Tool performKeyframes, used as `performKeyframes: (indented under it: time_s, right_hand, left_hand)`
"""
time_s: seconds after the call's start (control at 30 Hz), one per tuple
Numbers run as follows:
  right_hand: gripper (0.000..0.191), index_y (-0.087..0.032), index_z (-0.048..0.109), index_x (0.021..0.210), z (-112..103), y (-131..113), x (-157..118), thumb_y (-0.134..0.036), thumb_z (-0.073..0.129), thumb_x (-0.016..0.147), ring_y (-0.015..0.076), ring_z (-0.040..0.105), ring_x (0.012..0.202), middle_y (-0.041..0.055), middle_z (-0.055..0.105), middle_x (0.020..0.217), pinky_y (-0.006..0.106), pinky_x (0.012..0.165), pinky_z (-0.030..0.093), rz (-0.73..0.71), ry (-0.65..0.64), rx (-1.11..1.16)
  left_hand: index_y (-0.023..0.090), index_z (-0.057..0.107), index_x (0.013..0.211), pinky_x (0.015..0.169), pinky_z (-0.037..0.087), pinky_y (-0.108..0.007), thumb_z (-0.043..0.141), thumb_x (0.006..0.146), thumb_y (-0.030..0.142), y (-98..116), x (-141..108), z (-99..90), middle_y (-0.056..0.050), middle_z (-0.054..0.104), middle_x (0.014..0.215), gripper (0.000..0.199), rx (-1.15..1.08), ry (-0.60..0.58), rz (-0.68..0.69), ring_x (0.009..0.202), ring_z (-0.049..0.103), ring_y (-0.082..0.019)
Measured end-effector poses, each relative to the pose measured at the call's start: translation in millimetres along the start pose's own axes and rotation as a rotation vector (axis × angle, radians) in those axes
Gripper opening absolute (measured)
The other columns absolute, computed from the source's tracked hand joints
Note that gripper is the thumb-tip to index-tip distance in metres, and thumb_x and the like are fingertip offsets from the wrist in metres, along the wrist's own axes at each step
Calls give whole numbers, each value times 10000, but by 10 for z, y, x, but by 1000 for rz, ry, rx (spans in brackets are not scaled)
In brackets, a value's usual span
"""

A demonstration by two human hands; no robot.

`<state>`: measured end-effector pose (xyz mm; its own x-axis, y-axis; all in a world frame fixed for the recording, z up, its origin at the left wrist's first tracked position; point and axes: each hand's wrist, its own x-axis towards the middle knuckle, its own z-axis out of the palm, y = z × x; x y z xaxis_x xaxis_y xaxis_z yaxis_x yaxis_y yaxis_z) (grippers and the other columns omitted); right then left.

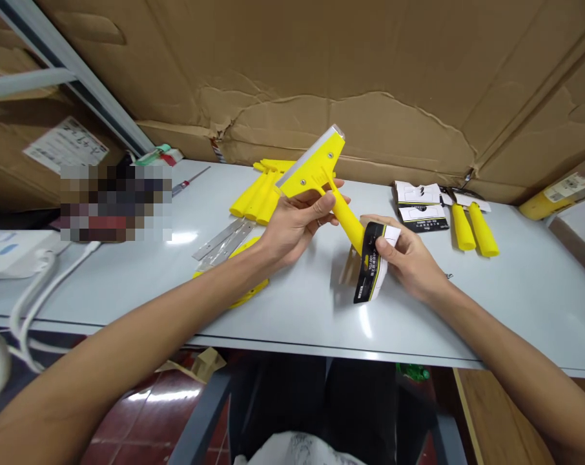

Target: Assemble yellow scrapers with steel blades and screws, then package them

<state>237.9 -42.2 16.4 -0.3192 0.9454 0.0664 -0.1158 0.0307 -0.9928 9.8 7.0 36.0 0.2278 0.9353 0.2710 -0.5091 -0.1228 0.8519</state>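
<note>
Over a glossy grey table [312, 316], the left hand [295, 226] holds a yellow plastic, metal-edged scraper [316, 174]; the right hand [409, 258] pinches a black-and-white card [369, 274] at its handle [349, 224]. Fitting the card seems underway, calling next for careful alignment.

The hands [296, 226] [411, 258] hold a yellow scraper [320, 166] and a printed card [369, 276].

White glare [365, 321] spots the bright tabletop [529, 303], with a pixelated patch [115, 203] at left.

Left hand [303, 223] curled, right hand [411, 259] pinching, forearms [166, 307] outstretched
</note>
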Motion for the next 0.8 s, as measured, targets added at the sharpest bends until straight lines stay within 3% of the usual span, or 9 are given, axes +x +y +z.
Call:
performKeyframes:
  time_s: [0.13,0.2,0.37,0.53,0.67,0.8]
  right_hand:
    - [806,-350,562,1467,3,-34,6,-487,963,781,188,726,905,18,765,1084,336,828,611,74,47,111]
    - [852,-375,506,1492,12,-60,0,-438,974,782,145,706,839,-5,759,1073,286,789,594,92,14,175]
    - [632,-374,604,1454,42,-187,-22,-353,883,886,121,698,914,-25,740,1042,219,790,570,124,-9,209]
    - [611,-329,741,1324,17,-232,3,-177,874,747,129,673,979,-21,731,1127,212,825,572,151,74,281]
    - [588,-291,750,1334,-20,-211,21,-275,913,769,162,694,991,16,749,1206,268,836,574,165,145,221]
    - [432,-273,803,1231,-46,-193,21,-429,901,840,185,709,1066,38,782,1238,292,900,572,145,105,128]
  left_hand:
    - [237,858,973,707,566,-231,1014,731,446,-66,-17,0,-63,819,1144,356,17,14,5,976,753,-186]
    - [225,848,929,715,566,-235,1027,711,418,-89,-14,-1,-60,819,1127,342,21,41,12,918,727,-161]
    - [216,827,912,728,561,-236,1037,691,390,-95,26,-30,-41,803,1055,351,7,119,40,882,688,-137]
    - [224,813,884,741,571,-250,1051,666,396,-47,69,-61,-31,785,1035,366,24,169,81,878,687,-144]
    - [230,808,847,745,587,-242,1060,656,383,-21,96,-78,-22,768,995,352,0,207,130,882,687,-148]
    - [235,823,852,740,591,-214,1067,652,362,-28,114,-90,-8,751,943,340,-47,221,127,850,675,-125]
